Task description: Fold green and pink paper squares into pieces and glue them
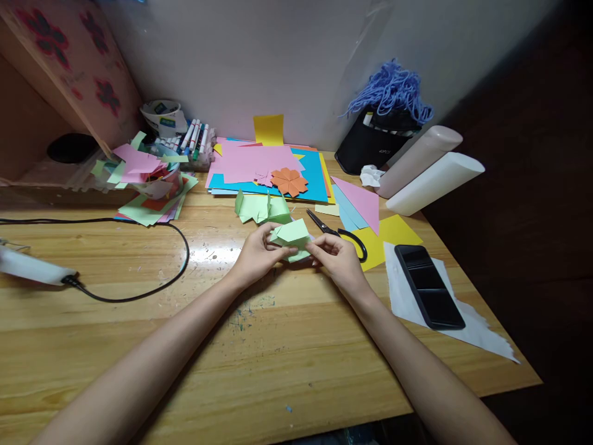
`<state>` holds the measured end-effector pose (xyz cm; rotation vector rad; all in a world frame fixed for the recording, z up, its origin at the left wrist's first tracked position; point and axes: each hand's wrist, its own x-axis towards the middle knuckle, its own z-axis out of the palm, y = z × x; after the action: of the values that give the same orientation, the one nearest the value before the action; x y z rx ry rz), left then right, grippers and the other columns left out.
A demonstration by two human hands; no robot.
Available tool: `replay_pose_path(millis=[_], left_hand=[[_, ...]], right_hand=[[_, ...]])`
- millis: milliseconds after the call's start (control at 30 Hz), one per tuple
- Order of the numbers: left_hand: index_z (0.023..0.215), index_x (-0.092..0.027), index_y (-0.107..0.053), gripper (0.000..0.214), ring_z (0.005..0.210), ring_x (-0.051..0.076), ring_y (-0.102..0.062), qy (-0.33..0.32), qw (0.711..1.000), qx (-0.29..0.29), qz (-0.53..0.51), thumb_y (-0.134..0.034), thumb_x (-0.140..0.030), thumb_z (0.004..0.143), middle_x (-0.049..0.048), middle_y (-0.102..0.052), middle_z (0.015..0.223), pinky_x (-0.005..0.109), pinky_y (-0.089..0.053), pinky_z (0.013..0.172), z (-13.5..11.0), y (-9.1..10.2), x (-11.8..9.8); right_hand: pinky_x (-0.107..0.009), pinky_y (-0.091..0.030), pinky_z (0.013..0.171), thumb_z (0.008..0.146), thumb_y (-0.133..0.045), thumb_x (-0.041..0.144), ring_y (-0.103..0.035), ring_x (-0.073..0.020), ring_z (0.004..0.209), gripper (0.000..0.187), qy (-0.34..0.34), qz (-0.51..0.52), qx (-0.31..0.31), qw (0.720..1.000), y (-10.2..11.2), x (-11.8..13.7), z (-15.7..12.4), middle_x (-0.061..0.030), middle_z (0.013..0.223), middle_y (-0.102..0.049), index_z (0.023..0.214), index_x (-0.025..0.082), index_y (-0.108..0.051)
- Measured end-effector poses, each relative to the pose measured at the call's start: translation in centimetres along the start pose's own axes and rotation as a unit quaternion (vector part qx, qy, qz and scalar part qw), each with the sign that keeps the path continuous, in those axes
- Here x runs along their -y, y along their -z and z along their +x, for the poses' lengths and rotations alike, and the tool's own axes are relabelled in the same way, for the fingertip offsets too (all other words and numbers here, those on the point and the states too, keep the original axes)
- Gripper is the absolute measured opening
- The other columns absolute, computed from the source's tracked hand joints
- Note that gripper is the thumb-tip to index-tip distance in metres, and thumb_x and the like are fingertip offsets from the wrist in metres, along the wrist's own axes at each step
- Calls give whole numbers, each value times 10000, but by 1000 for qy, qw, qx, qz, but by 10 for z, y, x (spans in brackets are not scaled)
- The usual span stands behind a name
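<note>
Currently grasping, in left grip (257, 252) and right grip (340, 256), a folded pale-green paper (291, 231) from both sides, over the tabletop (222, 377). Close to more folded green paper (278, 210) just behind and black-handled scissors (324, 228) at right. Farther back, framed with an orange paper flower (290, 182) atop stacked coloured sheets (245, 162); farther right, with a dark phone (428, 284) on torn white paper (484, 334).

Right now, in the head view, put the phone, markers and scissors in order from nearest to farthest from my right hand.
From your right hand:
1. Scissors, just beyond it.
2. Phone, off to its right.
3. Markers, far back on the left.
</note>
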<state>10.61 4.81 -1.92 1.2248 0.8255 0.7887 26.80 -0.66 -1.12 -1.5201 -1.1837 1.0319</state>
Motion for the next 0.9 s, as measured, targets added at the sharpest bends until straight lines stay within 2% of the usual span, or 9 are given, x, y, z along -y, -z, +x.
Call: replay_pose_path(millis=[133,300,433,533,767,900], left_hand=[[938,-117,-517,340,662,106,-590,-18,1000,-17,12,-672,-217,653,32,-622,808,225,-484,615,1,0,-1],[983,-110,-530,337,690,108,-580,-50,997,5,62,-635,-187,672,52,-619,871,204,-471,588,-1,0,-1],[1036,-118,-519,381,738,114,-587,-64,995,18,78,-599,-120,663,72,-613,959,201,-472,606,-1,1,-1],[1057,-123,-510,394,752,117,-592,-59,995,21,76,-573,-88,671,81,-607,989,213,-479,621,-2,0,-1],[1102,-163,-451,526,807,171,-627,-38,996,74,23,-696,-172,636,79,-629,954,293,-523,692,-7,-6,0],[1104,-168,-438,504,757,156,-636,-34,996,76,11,-668,-129,657,64,-635,900,281,-527,675,-6,-5,3]], right_hand=[[-237,-461,519,677,-655,409,-551,-117,545,263,-17,19,16,1000,-2,1,1,-9,601,-593,652,165,-559],[-233,-464,540,633,-701,366,-584,-123,617,261,-9,24,60,998,-5,0,-1,-24,737,-641,742,172,-563],[-230,-441,482,666,-671,397,-551,-110,499,266,-52,18,66,996,-6,-1,-3,-3,591,-614,686,166,-540],[-239,-461,483,708,-623,428,-566,-125,495,277,-66,40,80,994,-5,0,-3,-5,551,-609,656,177,-516],[-229,-458,479,714,-624,419,-554,-118,466,274,-15,14,31,999,-3,-3,-2,23,495,-560,634,185,-507],[-240,-460,480,717,-623,399,-571,-136,488,242,-18,4,31,999,-2,-5,-2,21,500,-555,655,190,-520]])
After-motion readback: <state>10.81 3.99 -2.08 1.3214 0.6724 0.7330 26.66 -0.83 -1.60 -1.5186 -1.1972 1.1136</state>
